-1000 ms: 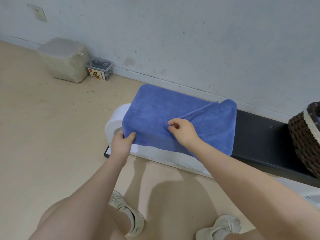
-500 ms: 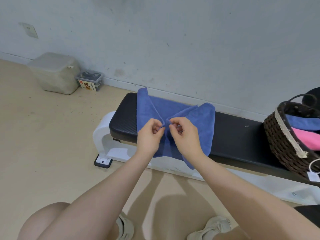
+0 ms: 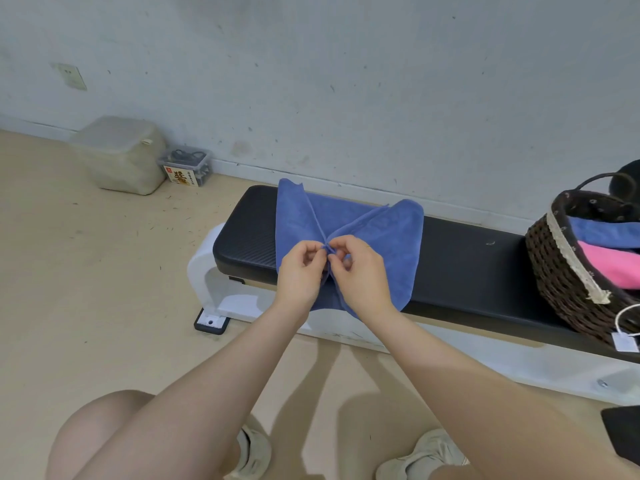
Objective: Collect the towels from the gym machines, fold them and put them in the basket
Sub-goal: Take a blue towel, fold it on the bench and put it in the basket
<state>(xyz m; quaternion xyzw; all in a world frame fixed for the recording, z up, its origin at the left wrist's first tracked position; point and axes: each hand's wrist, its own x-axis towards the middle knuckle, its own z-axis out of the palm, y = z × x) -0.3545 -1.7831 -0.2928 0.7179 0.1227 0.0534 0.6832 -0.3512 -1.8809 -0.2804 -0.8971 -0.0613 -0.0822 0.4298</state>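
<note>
Pinching blue towel (image 3: 349, 233) corners together, left hand (image 3: 300, 271) and right hand (image 3: 360, 275) | aligning fold over bench (image 3: 460, 265) left end | basket (image 3: 568, 282) waiting at right end

Grey lidded bin (image 3: 119, 154) stood on beige floor (image 3: 86, 289) against scuffed wall (image 3: 346, 81). Small clear box (image 3: 186, 166) sat just beside bin. Wall socket (image 3: 71, 76) was mounted upper left.

A scuffed, pale grey wall (image 3: 346, 81) is met by a beige floor (image 3: 86, 289). A wall socket (image 3: 72, 76) is seen at upper left. A grey lidded bin (image 3: 121, 154) and a small clear box (image 3: 185, 165) are set against the skirting.
</note>
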